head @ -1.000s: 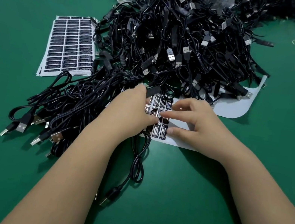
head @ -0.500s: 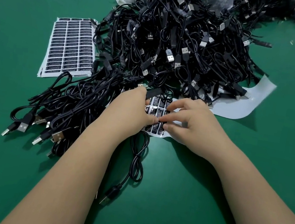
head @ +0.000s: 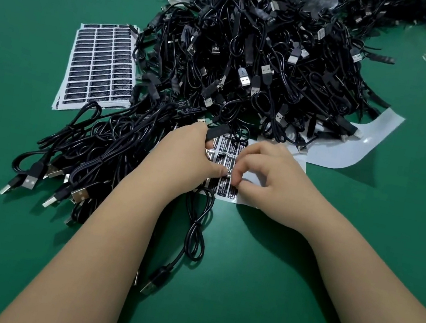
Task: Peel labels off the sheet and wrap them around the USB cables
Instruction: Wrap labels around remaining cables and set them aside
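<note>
1. Your right hand [head: 274, 180] has curled in since a second ago: the fingers that lay stretched across the sheet [head: 256, 182] are now bunched, thumb and fingertips pinching at a label [head: 226, 185] near the sheet's near edge.
2. Your left hand [head: 192, 157] has barely shifted; it still grips the black module of a cable [head: 195, 232], the module's end poking out past your fingers over the sheet's far edge, and its thumb tip meets your right fingertips at the label.
3. That cable trails from under your left hand toward you in loose loops, its USB plug lying on the green table [head: 357, 272] between your forearms.
4. The sheet lies flat under both hands, its remaining black labels showing between them.
5. A curled white backing [head: 349, 154] lies just behind the sheet, partly under the big pile [head: 267, 57] of cables.
6. A smaller bundle [head: 88, 153] lies left of your left hand, plugs pointing toward you.
7. A full stack of label sheets [head: 100, 67] sits at far left, touching the pile's edge.
</note>
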